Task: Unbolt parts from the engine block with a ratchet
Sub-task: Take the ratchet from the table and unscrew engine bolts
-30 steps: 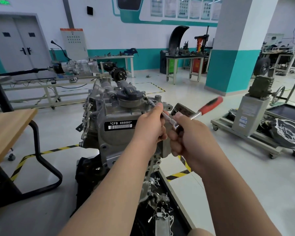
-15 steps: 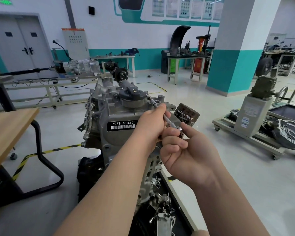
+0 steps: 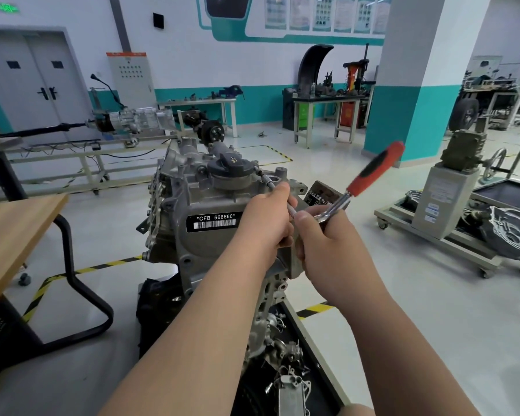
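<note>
The grey engine block (image 3: 198,199), labelled CFB 666660, stands upright in front of me with a black oil filler cap (image 3: 228,168) on top. A ratchet (image 3: 370,172) with a red and black handle points up and to the right. Its thin extension bar (image 3: 266,179) runs up-left to the top of the block, beside the cap. My left hand (image 3: 267,220) grips the extension bar. My right hand (image 3: 327,241) holds the ratchet at its head. The bolt under the socket is hidden.
A wooden table (image 3: 9,232) with a black tube leg stands at the left. Below the block lies a black tray (image 3: 312,349) with loose metal parts. A wheeled stand (image 3: 442,205) with a gearbox and a housing sits at the right. Benches and a pillar stand behind.
The ratchet handle, out of sight half a second ago, has swung back up to the right. My left hand has kept its hold on the extension bar.
</note>
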A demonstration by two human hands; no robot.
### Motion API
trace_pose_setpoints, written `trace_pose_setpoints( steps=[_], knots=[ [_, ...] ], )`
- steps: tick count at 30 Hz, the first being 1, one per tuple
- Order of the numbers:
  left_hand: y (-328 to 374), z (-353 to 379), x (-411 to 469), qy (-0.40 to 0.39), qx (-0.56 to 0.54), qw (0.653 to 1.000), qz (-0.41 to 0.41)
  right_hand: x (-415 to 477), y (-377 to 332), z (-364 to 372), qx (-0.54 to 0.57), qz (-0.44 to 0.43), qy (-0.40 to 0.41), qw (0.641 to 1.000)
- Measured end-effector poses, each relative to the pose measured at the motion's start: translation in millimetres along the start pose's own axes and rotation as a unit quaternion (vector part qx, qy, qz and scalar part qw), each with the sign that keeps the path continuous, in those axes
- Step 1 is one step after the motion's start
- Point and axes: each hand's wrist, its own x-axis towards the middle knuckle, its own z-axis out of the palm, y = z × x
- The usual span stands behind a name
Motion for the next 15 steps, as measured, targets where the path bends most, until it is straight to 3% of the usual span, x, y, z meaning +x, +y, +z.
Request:
trace_pose_setpoints(
  steps=[4, 7, 12, 15],
  knots=[
    [0.5, 0.1, 0.4, 0.005, 0.003, 1.000, -0.008, 1.7, -0.6, -5.1, -0.184, -0.080, 0.014, 0.980],
    [0.9, -2.4, -1.6, -0.016, -0.015, 0.999, -0.025, 3.4, -1.4, -7.3, -0.201, -0.095, 0.012, 0.975],
    [3.1, -7.8, -4.2, -0.054, -0.053, 0.996, -0.051, 5.4, -13.6, -4.5, 0.052, 0.009, -0.017, 0.998],
    [7.1, -9.6, -3.2, -0.089, -0.123, 0.986, -0.064, 1.5, -18.7, 4.3, 0.286, 0.103, -0.042, 0.952]
  ],
)
